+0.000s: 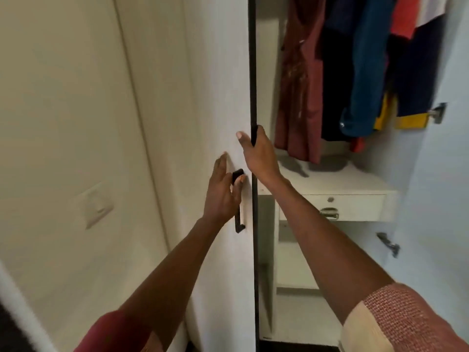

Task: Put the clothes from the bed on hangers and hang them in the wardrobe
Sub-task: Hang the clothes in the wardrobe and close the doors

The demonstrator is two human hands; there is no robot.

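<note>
Both hands are on the white wardrobe door (pixel 218 72), which stands with its black-trimmed edge (pixel 253 72) toward the camera. The right hand (pixel 256 154) grips that edge: its thumb lies flat on the door's outer face while the fingers curl round the trim to the far side. Lower down, the left hand (pixel 223 189) is at the black bar handle (pixel 238 201), fingers mostly straight and reaching up along the door face, thumb touching the top of the bar; the hand covers that part of the bar, so I cannot tell whether it actually has hold of it. The handle is a slim squared bar, its long axis vertical, mounted just beside the door's edge.

Past the door the wardrobe interior (pixel 266 97) is open to view. Hanging clothes (pixel 355 72) fill its upper part, packed side by side and falling straight down: a maroon garment (pixel 299 97) of smooth fabric nearest the door, then dark navy pieces, a teal one (pixel 365 80), and orange, white and yellow patches at the right. Their hems end just above a white shelf (pixel 342 181), smooth and matte. Under it sits a drawer (pixel 355 209) with a small round lock and a metal pull. Metal fittings (pixel 437 113) show on the pale blue panel at the far right.

A light switch plate (pixel 95 204) sits on the cream wall to the left.
</note>
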